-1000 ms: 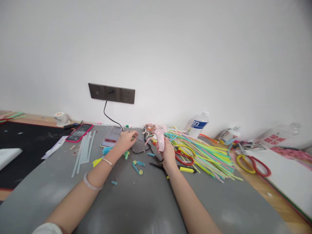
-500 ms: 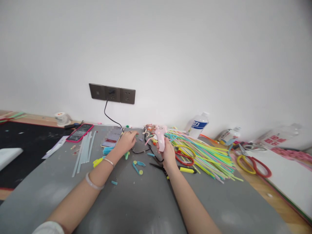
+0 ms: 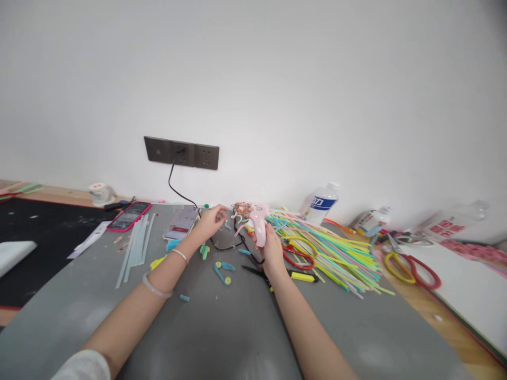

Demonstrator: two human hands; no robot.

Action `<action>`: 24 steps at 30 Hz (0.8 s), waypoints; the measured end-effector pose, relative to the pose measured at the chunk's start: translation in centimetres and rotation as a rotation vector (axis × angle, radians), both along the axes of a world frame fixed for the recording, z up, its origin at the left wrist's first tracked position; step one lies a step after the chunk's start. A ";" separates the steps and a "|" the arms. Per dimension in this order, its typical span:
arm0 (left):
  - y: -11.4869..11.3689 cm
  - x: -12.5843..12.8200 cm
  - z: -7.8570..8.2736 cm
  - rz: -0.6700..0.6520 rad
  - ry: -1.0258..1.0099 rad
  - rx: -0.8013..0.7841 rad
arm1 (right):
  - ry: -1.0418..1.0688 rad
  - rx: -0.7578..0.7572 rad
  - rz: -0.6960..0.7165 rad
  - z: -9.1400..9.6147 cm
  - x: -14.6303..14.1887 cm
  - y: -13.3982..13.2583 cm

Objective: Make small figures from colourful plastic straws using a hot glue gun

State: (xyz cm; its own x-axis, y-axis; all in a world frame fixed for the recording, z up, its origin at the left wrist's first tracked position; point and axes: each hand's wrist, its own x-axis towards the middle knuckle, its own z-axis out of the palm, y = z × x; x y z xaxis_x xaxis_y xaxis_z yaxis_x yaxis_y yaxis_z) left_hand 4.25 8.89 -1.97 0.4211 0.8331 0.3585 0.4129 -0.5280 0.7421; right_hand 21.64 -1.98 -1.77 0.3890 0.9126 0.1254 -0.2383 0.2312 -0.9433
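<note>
My right hand (image 3: 272, 249) is wrapped round the handle of a pink hot glue gun (image 3: 259, 224), its nozzle end towards the wall. Beside the gun, on its left, my left hand (image 3: 213, 219) hovers near the back of the table with fingers curled together; whatever is between them is too small to make out. A black cord (image 3: 222, 247) loops between the hands. Below it lie blue and yellow curled pieces (image 3: 222, 274) of fuzzy stem and a small green piece (image 3: 204, 251). Pliers with yellow handles (image 3: 303, 276) rest under my right wrist.
Many coloured pipe cleaners (image 3: 336, 248) spread to the right, with red-yellow scissors (image 3: 299, 253) on them. A bottle (image 3: 321, 203) stands behind. Left are clear glue sticks (image 3: 137, 248), a pink-cased phone (image 3: 130, 216) and another phone (image 3: 181, 221). More scissors (image 3: 412, 268) lie far right.
My left hand has lifted and shifted slightly right, towards the glue gun. My right hand has tilted the gun a little, still gripping it.
</note>
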 end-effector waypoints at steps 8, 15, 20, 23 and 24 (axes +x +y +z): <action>2.3 1.6 0.2 -0.011 0.104 -0.029 | 0.016 0.014 0.007 0.4 0.0 -0.1; 3.7 1.7 0.7 0.026 0.121 -0.020 | 0.021 0.025 0.015 0.5 0.0 0.0; 3.5 1.7 0.9 0.083 0.070 -0.009 | 0.013 0.023 0.013 0.5 0.0 0.1; 3.1 1.6 1.6 0.109 -0.002 0.039 | 0.005 0.021 0.016 0.5 0.0 0.1; 2.9 1.5 1.9 0.112 -0.031 0.060 | 0.004 0.021 0.016 0.4 0.1 0.1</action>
